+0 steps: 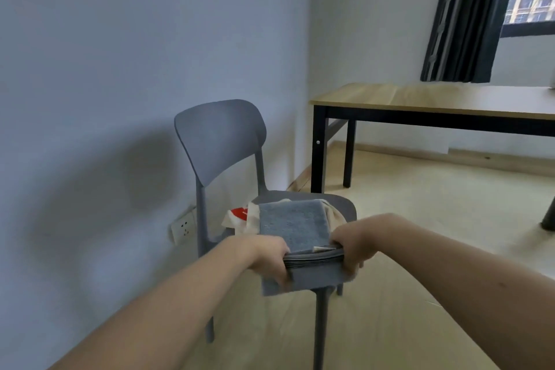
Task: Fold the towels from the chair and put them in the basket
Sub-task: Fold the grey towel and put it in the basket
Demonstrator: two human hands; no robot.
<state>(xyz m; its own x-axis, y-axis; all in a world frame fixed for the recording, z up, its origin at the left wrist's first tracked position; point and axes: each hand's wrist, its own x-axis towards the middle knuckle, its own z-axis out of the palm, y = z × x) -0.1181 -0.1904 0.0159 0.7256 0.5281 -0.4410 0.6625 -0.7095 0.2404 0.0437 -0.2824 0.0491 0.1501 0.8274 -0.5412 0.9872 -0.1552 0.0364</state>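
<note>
Pale wall point(105, 69) behind a grey chair point(220, 141). On its seat, a folded grey towel point(292, 225) tops a cream cloth point(252, 215), mostly hidden. Left hand point(268, 257) and right hand point(353, 248) grip the towel's near edge, fingers curled under, fingertips blurred. No basket shows.

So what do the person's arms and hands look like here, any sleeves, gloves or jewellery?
Both forearms are bare up to the frame edge: no sleeves show. The left hand and right hand wear no gloves, and no watch, bracelet or ring is visible. The picture is slightly blurred, so small items could go unseen.
</note>
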